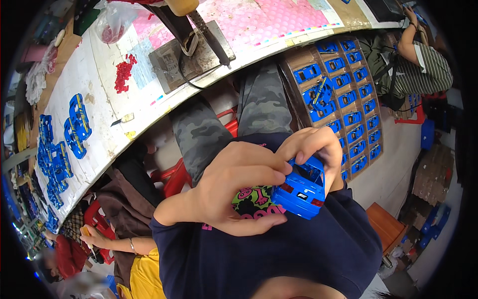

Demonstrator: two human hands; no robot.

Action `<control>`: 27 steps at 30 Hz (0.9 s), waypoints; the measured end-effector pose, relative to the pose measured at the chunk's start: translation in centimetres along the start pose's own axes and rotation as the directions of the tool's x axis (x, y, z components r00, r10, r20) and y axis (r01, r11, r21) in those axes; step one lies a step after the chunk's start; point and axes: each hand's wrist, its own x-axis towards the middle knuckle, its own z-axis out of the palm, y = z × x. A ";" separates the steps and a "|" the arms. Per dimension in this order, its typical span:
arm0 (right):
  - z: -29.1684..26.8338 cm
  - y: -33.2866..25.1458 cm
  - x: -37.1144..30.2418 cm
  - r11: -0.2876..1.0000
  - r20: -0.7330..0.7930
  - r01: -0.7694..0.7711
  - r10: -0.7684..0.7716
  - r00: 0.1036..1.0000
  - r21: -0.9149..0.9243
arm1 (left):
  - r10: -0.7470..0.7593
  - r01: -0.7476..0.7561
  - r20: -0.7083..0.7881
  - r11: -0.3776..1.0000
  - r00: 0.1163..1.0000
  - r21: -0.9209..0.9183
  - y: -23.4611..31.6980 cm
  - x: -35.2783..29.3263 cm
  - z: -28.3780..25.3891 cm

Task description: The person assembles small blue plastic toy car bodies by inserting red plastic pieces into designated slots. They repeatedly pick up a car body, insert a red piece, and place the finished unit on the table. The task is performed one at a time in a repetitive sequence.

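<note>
A blue toy car body [301, 192] was held at centre frame, close to the chest, above a navy shirt [279, 249]. The left hand [234, 187] was wrapped around the car's left end, fingers curled underneath and thumb pressed near the rear lights. The right hand [313, 147] was clamped over the top of the car, fingertips hooked into the open underside. Both hands were closed on the car.

Camouflage trousers [229, 119] were seen just above the hands, with a red stool [177, 179] partly hidden beneath.

To the right of centre, a cardboard tray [298, 62] was filled with rows of blue car bodies [353, 99].

Across the upper left, a white bench [99, 84] was laid out with more blue shells [74, 124] along its left edge, a pile of small red parts [123, 74], and a grey metal plate [172, 62] with a tool resting on it. A pink dotted sheet [259, 20] was spread over the bench top at upper centre.

Another person's hand [94, 238] was seen at lower left, and a person in a striped shirt [423, 67] at upper right.
</note>
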 end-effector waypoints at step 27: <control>0.5 2.9 -4.0 0.444 -0.184 -0.304 0.769 0.613 0.843 | -0.727 0.612 -0.439 0.685 0.529 -0.396 -8.2 -7.3 1.0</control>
